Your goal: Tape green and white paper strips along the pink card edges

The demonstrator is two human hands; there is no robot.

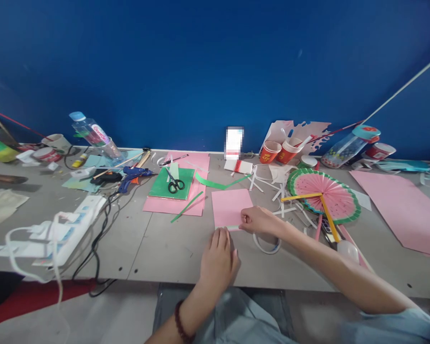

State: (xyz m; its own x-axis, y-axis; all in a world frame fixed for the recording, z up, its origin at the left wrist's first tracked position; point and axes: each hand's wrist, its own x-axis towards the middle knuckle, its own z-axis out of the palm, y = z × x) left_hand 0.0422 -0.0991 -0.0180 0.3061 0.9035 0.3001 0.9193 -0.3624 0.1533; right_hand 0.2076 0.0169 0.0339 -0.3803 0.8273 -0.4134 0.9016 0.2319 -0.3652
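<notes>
One pink sheet (231,203) lies centre-frame on the desk (172,251), pale strip (232,228) along its lower edge: left hand (218,260), fingers outstretched, gripping nothing visible; right hand (260,220), fingers curled, hold indeterminable; even pressure should keep the strip straight.

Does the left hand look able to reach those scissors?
Probably yes: the scissors lie on top of the green stack, and only flat paper and tabletop separate them from the left hand.
</notes>
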